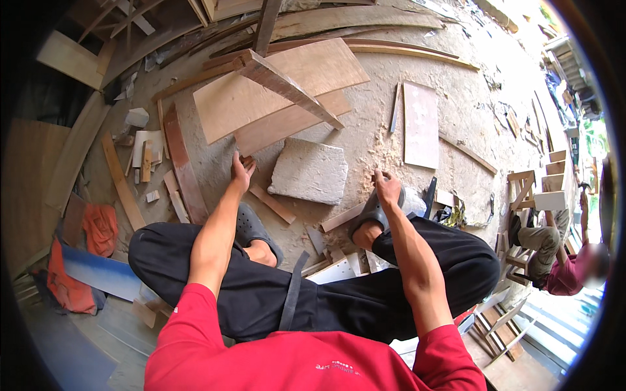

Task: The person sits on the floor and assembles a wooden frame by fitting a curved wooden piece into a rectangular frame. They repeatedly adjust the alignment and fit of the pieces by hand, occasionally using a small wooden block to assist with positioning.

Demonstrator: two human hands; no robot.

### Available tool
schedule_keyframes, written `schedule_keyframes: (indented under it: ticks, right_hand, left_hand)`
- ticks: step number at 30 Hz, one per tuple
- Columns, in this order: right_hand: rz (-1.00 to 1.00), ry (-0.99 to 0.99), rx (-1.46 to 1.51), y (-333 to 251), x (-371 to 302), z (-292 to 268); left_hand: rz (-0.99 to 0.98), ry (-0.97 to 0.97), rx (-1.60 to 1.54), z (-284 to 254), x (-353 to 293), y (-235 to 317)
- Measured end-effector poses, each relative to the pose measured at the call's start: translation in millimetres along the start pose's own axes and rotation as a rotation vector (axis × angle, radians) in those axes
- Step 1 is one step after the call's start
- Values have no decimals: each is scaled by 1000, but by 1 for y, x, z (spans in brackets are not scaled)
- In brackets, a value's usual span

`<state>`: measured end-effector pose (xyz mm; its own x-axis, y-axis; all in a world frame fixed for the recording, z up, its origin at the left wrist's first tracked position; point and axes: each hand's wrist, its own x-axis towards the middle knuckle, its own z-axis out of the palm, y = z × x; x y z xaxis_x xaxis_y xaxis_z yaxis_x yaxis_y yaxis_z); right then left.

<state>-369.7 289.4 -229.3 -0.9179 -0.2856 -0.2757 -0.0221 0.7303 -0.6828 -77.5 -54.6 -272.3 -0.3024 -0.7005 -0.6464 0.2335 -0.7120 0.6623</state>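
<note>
I sit low with black trousers and grey clogs. My left hand (241, 174) reaches forward to the ground, and its fingertips close on a small brown wooden piece (248, 160), just left of a flat grey stone slab (308, 171). My right hand (387, 187) rests fingertips down on the sawdust-covered ground (385, 153), just above my right clog (373, 212). I cannot make out anything in it. A short wooden strip (272, 203) lies between my feet and the slab.
Plywood sheets (287, 85), a slanting timber beam (287, 88), curved planks (184, 163) and offcuts lie ahead and to the left. A thin board (420, 124) lies to the right. Another person (561, 260) sits at the right among small wooden frames (521, 189). An orange cloth (98, 228) lies at the left.
</note>
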Motion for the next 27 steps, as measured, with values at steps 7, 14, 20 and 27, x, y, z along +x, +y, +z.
schedule_keyframes:
  ticks: [7,14,20,27]
  right_hand:
    - [-65,8,0,2,-16,-5]
    - [-174,-10,-41,-13,-35,-11]
    - [-199,-44,-21,-23,-55,-11]
    - [-238,-117,-50,-13,-66,3]
  left_hand:
    - [31,-90,183,0,8,2]
    - [12,-98,218,-4,21,8]
    - [69,-174,287,-3,19,11]
    - [89,-188,289,-5,23,8]
